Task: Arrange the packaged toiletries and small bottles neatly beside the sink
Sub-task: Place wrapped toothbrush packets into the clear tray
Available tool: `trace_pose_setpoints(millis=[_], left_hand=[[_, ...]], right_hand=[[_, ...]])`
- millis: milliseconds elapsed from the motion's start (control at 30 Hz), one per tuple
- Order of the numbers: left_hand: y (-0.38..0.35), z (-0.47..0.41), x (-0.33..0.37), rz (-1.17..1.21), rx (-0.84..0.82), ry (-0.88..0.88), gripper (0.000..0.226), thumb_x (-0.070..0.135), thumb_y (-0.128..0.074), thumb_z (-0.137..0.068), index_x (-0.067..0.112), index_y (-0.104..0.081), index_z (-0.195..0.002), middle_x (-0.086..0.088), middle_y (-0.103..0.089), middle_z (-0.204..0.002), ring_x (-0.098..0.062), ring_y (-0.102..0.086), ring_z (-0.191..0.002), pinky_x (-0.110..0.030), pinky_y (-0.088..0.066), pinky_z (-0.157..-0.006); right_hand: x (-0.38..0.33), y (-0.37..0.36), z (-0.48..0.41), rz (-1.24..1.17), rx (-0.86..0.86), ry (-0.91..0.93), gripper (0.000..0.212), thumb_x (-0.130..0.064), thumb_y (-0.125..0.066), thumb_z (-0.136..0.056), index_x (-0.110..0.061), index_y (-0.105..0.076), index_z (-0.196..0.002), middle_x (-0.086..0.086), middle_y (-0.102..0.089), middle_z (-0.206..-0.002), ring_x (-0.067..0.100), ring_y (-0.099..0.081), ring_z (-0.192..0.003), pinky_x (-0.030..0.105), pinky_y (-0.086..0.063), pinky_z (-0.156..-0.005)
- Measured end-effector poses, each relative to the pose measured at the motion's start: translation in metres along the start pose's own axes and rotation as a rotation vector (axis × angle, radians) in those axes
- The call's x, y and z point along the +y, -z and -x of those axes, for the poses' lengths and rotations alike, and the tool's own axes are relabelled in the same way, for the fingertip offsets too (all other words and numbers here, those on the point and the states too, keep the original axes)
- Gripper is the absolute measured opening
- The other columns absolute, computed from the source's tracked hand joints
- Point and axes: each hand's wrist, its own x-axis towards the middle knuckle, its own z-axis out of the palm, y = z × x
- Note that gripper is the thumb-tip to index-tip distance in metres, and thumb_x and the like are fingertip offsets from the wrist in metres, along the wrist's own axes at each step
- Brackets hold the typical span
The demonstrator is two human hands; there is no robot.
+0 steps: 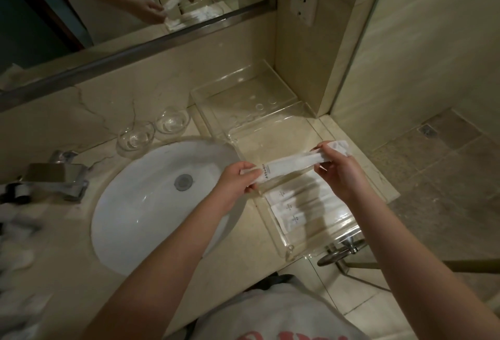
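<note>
A long white toiletry packet [290, 165] is stretched between both hands above the counter, right of the sink. My left hand [238, 181] pinches its near end and my right hand [338, 170] grips its far end, where the wrapper crumples. Under the hands a clear stepped acrylic tray [243, 96] runs from the wall corner to the counter's front edge. Several flat white packets [292, 209] lie side by side in its near section. No small bottles are in view.
A white round sink [151, 204] is set in the beige marble counter, with a chrome faucet [54, 177] at the left. Two clear glass bowls [151, 131] stand behind the sink. A mirror [108, 1] hangs above; a chrome towel holder [343, 251] juts below the tray.
</note>
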Motion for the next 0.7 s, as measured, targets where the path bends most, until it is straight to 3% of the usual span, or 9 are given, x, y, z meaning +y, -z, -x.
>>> trace_pose_setpoints(millis=[67,167,233,300,367,433,500,600,700], left_hand=[[0.005,-0.002,0.004,-0.063,0.05,-0.069,0.017,0.007,-0.06,-0.088,0.022,-0.056,-0.081,-0.002,-0.059,-0.073,-0.01,-0.054,-0.055,-0.02,-0.045,-0.056],[0.02,-0.011,0.02,-0.394,0.048,-0.214,0.013,0.005,-0.059,-0.086,0.018,-0.056,-0.084,0.002,-0.057,-0.075,-0.009,-0.051,-0.059,-0.019,-0.042,-0.054],[0.024,-0.013,0.04,-0.621,-0.018,-0.322,0.012,0.005,-0.058,-0.085,0.016,-0.058,-0.09,0.005,-0.054,-0.077,-0.005,-0.048,-0.063,-0.019,-0.039,-0.054],[0.021,-0.015,0.063,-0.739,-0.104,-0.432,0.013,0.005,-0.059,-0.084,0.015,-0.06,-0.092,0.005,-0.053,-0.08,-0.004,-0.047,-0.068,-0.02,-0.037,-0.058],[0.011,-0.013,0.084,-0.829,-0.204,-0.525,0.013,0.006,-0.06,-0.083,0.011,-0.063,-0.095,0.006,-0.053,-0.08,-0.002,-0.047,-0.069,-0.013,-0.036,-0.059],[-0.002,-0.012,0.1,-0.924,-0.284,-0.578,0.013,0.009,-0.061,-0.082,0.012,-0.063,-0.095,0.004,-0.056,-0.083,-0.008,-0.048,-0.072,-0.013,-0.036,-0.06],[-0.016,-0.011,0.109,-0.973,-0.29,-0.627,0.015,0.011,-0.06,-0.081,0.015,-0.062,-0.096,0.001,-0.057,-0.087,-0.012,-0.049,-0.076,-0.017,-0.036,-0.06],[-0.032,-0.011,0.103,-0.902,-0.161,-0.679,0.024,0.015,-0.063,-0.081,0.014,-0.059,-0.105,0.003,-0.055,-0.088,-0.013,-0.051,-0.072,-0.021,-0.041,-0.062],[-0.04,-0.014,0.076,-0.819,-0.034,-0.665,0.029,0.019,-0.062,-0.084,0.011,-0.058,-0.112,0.002,-0.056,-0.094,-0.017,-0.055,-0.076,-0.029,-0.046,-0.075]], right_hand=[[0.006,0.004,0.0,0.199,0.1,0.048,0.012,-0.018,-0.06,-0.086,-0.02,-0.064,-0.098,0.001,-0.063,-0.092,0.017,-0.058,-0.087,0.027,-0.046,-0.072],[0.01,0.013,0.002,0.636,0.236,0.261,0.045,-0.029,-0.069,-0.081,-0.025,-0.051,-0.123,0.001,-0.055,-0.12,0.016,-0.053,-0.107,0.034,-0.045,-0.088],[0.007,0.01,0.003,0.897,0.165,0.41,0.048,-0.029,-0.071,-0.081,-0.025,-0.052,-0.125,-0.001,-0.053,-0.12,0.015,-0.05,-0.109,0.033,-0.042,-0.09],[0.001,-0.002,0.004,1.028,-0.026,0.42,0.043,-0.027,-0.074,-0.079,-0.024,-0.059,-0.12,-0.002,-0.055,-0.111,0.017,-0.054,-0.1,0.029,-0.043,-0.084],[-0.006,-0.02,0.007,1.093,-0.214,0.346,0.035,-0.027,-0.075,-0.077,-0.026,-0.064,-0.11,-0.004,-0.057,-0.101,0.013,-0.054,-0.083,0.022,-0.043,-0.073],[-0.012,-0.034,0.008,1.15,-0.307,0.296,0.013,-0.025,-0.075,-0.077,-0.027,-0.065,-0.086,-0.007,-0.057,-0.083,0.009,-0.049,-0.067,0.02,-0.038,-0.063],[-0.015,-0.037,0.008,1.103,-0.322,0.245,0.019,-0.019,-0.073,-0.078,-0.021,-0.059,-0.066,-0.005,-0.049,-0.064,0.011,-0.042,-0.058,0.024,-0.033,-0.058],[-0.015,-0.024,0.012,0.953,-0.215,0.189,0.026,-0.016,-0.072,-0.079,-0.022,-0.06,-0.057,-0.002,-0.048,-0.059,0.014,-0.044,-0.059,0.028,-0.035,-0.058],[-0.009,0.0,0.017,0.769,0.022,0.174,0.008,-0.018,-0.07,-0.081,-0.017,-0.068,-0.073,0.003,-0.061,-0.07,0.018,-0.055,-0.068,0.032,-0.044,-0.064]])
